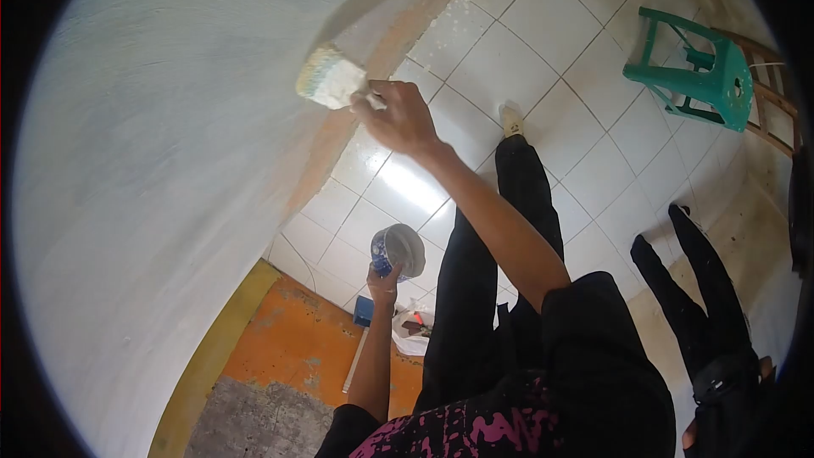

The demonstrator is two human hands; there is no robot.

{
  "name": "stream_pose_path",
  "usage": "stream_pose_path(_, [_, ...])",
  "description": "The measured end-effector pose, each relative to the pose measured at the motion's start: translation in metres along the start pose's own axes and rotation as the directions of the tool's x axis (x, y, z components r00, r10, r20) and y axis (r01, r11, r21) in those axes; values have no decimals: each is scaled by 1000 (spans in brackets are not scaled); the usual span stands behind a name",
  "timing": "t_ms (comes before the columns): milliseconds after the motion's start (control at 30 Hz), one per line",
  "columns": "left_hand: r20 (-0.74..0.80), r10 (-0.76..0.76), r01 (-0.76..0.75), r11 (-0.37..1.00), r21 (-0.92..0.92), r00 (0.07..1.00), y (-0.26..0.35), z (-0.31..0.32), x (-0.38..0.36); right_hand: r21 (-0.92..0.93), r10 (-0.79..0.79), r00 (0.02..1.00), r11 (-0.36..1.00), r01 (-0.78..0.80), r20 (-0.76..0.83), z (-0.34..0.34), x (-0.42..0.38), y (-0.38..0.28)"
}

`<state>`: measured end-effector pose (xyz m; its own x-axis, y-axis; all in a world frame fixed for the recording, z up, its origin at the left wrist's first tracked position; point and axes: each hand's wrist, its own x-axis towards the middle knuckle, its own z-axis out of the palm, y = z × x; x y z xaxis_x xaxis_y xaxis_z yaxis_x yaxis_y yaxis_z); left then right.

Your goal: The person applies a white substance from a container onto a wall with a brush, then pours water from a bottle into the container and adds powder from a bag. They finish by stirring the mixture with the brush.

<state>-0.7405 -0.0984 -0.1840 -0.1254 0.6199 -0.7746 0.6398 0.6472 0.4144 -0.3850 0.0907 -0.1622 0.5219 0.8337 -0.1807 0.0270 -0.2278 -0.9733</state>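
Observation:
My right hand (400,121) is closed round the handle of a wide paint brush (341,82). The brush's pale, paint-covered bristles are against the whitish wall (161,136), or very close to it, above the bare brownish strip (326,148) along the wall's foot. Lower down, my left hand (384,282) grips a small blue-and-white tub (397,253) by its side. Greyish-white liquid seems to lie inside the tub, though its level is hard to make out.
White floor tiles (509,59) carry paint specks near the wall. A green plastic stool (695,68) stands by a wooden frame (776,97). Another person's dark-clothed legs (712,305) are at right. A blue-headed tool (363,311) and white bag (413,339) lie near my left arm.

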Motion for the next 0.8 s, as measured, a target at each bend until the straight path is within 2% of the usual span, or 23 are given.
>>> stream_pose_path(33, [7, 2, -2, 1000, -19, 1000, 1, -1, 0, -38, 118, 989, 993, -115, 93, -2, 7, 17])
stream_pose_path(167, [6, 34, -34, 999, -31, 999, -1, 1, 0, -110, 279, 947, 958, -264, 158, 9, 44, 139])
stream_pose_path(233, [-12, 17, -17, 1000, -7, 1000, 1, 3, -9, -408, 491, 859, 762, -503, -143, 16, 49, 172])
stream_pose_path(267, [-25, 7, -7, 1000, 6, 1000, 4, 7, -12, -403, 495, 857, 762, -507, -143, 13, 54, 183])
stream_pose_path(333, [-12, -6, 6, 1000, 3, 1000, -9, 8, -16, -274, 666, 745, 709, -650, -42, 4, 55, 187])
stream_pose_path(367, [0, -14, 14, 1000, -12, 1000, -14, 12, -17, -277, 667, 743, 707, -651, -44, 6, 55, 187])
stream_pose_path(433, [19, 1, -1, 1000, -19, 1000, -13, 18, -25, -352, 478, 876, 812, -465, -55, 11, 60, 157])
stream_pose_path(500, [39, 39, -40, 999, 28, 998, -13, 21, -28, -333, 422, 902, 866, -374, 86, 27, 78, 135])
stream_pose_path(567, [38, 10, -12, 999, 52, 999, -9, 22, -31, -231, 525, 851, 827, -512, -7, 32, 66, 71])
stream_pose_path(633, [44, -16, 13, 997, 76, 999, -5, 22, -32, -281, 404, 914, 882, -380, 32, 30, 45, 45])
stream_pose_path(733, [34, -56, 52, 993, 109, 998, -4, 20, -39, -322, 402, 915, 863, -390, -34, 33, 8, 3])
stream_pose_path(800, [53, -80, 75, 992, 98, 995, 5, 21, -38, -237, 133, 984, 966, -102, 122, 20, 0, -6])
